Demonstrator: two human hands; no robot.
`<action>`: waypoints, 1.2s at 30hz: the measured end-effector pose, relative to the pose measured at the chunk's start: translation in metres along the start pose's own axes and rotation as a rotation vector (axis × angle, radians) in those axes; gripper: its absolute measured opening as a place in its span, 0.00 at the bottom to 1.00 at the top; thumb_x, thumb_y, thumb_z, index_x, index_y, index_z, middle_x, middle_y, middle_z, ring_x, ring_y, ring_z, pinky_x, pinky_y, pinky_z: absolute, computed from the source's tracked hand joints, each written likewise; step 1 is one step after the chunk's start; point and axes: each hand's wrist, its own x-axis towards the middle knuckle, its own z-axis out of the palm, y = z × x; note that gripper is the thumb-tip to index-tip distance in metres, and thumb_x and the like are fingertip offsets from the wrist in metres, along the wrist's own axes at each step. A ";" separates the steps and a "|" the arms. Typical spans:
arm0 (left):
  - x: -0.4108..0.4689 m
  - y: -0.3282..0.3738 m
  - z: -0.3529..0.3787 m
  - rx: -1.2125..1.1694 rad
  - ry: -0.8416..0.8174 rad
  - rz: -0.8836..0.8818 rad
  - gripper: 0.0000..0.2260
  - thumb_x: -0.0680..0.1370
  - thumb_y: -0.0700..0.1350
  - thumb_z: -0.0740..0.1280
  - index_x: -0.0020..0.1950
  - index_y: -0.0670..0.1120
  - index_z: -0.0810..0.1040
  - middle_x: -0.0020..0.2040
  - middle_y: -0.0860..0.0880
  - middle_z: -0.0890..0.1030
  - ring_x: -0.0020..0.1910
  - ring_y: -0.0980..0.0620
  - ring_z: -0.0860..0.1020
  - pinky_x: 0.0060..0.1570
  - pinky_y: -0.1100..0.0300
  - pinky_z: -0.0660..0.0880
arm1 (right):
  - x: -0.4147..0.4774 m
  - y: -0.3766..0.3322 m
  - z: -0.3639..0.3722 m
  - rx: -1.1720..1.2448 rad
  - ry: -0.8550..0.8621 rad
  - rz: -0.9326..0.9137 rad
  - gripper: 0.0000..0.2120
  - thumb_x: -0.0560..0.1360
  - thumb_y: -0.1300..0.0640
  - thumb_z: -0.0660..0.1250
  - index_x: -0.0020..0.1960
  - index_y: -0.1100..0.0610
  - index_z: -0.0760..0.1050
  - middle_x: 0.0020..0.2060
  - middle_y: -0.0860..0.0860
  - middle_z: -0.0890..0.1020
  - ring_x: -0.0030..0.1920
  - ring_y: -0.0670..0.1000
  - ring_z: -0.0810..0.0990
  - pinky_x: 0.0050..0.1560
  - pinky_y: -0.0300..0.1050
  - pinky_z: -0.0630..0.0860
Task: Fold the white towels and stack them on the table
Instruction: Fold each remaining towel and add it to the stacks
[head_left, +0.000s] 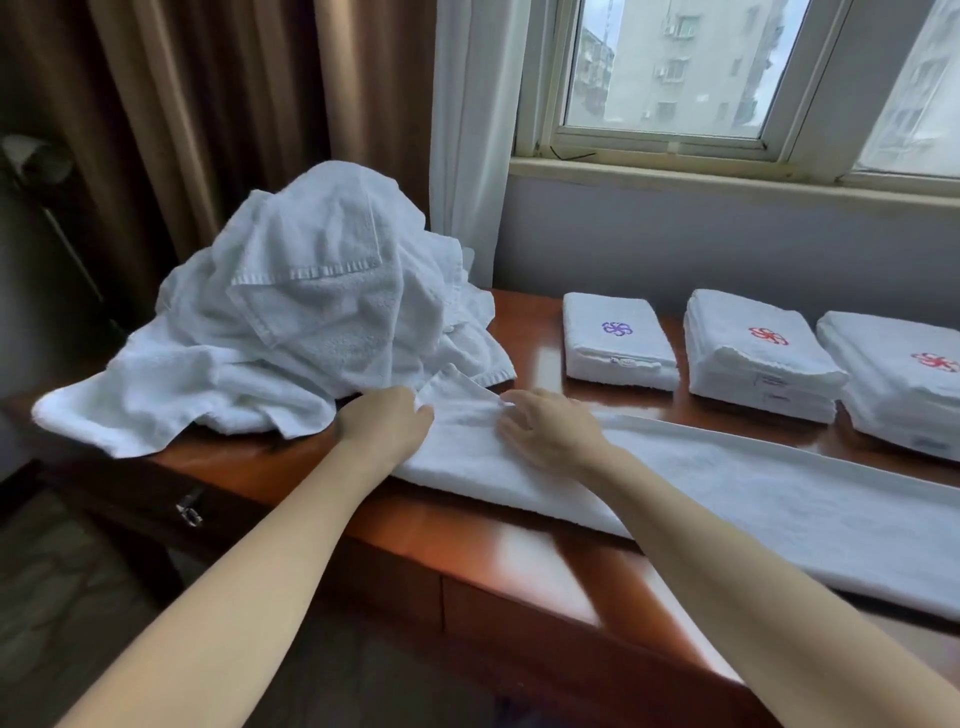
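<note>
Pinching left end of towel strip (727, 499) | left grip (387, 421), right grip (550, 431) curled on it | axis is running rightward (along bench (457, 540))

Long flat towel (727, 499) beside rumpled heap (291, 322)

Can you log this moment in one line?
step: folding long towel | left hand: grips its end | right hand: grips its end | unfolded towel pile: behind-left | folded stacks: three, right
</note>
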 end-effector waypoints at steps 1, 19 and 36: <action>-0.001 0.000 -0.001 -0.004 -0.003 -0.003 0.14 0.80 0.54 0.58 0.53 0.47 0.78 0.50 0.47 0.80 0.50 0.43 0.76 0.41 0.56 0.67 | -0.001 -0.001 0.003 -0.022 0.045 -0.022 0.18 0.81 0.46 0.58 0.69 0.48 0.71 0.65 0.50 0.77 0.67 0.54 0.72 0.70 0.54 0.61; 0.003 0.010 0.006 -0.128 0.081 -0.048 0.17 0.81 0.54 0.55 0.62 0.47 0.76 0.58 0.46 0.80 0.55 0.43 0.77 0.46 0.53 0.70 | -0.052 -0.004 -0.009 0.058 0.272 -0.156 0.08 0.72 0.46 0.69 0.46 0.50 0.76 0.46 0.44 0.76 0.50 0.47 0.72 0.45 0.44 0.71; -0.018 0.015 0.005 -0.155 0.162 -0.023 0.19 0.84 0.50 0.52 0.71 0.44 0.70 0.62 0.42 0.79 0.60 0.39 0.77 0.46 0.53 0.65 | -0.067 -0.006 -0.038 0.117 -0.109 -0.088 0.08 0.74 0.51 0.72 0.40 0.50 0.73 0.37 0.42 0.76 0.40 0.48 0.76 0.43 0.45 0.74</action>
